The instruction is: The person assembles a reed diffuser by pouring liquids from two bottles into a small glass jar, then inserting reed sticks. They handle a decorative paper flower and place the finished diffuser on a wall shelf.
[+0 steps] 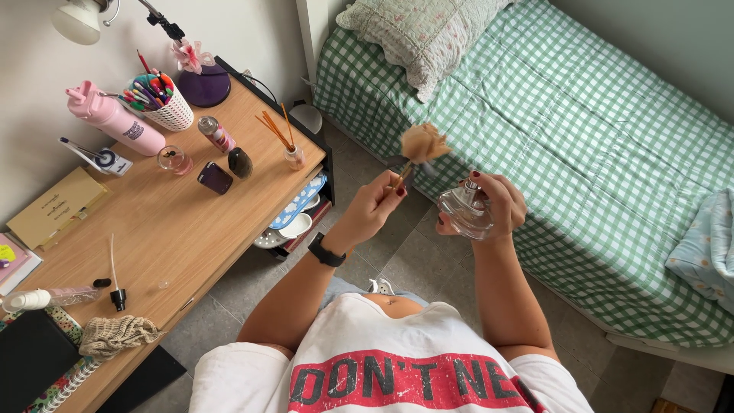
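Observation:
My left hand (376, 205), with a black watch on its wrist, is shut on the thin handle of a brush with a fluffy tan head (425, 142), which points up and away from me. My right hand (501, 197) grips a squat clear glass bottle (463, 212) from the side, fingers curled over its top. The brush head hovers just above and left of the bottle, not touching it. Both hands are raised over the grey tiled floor, between the desk and the bed.
A wooden desk (191, 229) on the left carries a pink bottle (115, 121), a white pen basket (162, 99), a reed diffuser (289, 145), small jars, books and a spray pump. A bed with a green checked cover (596, 138) and a pillow (420, 34) fills the right.

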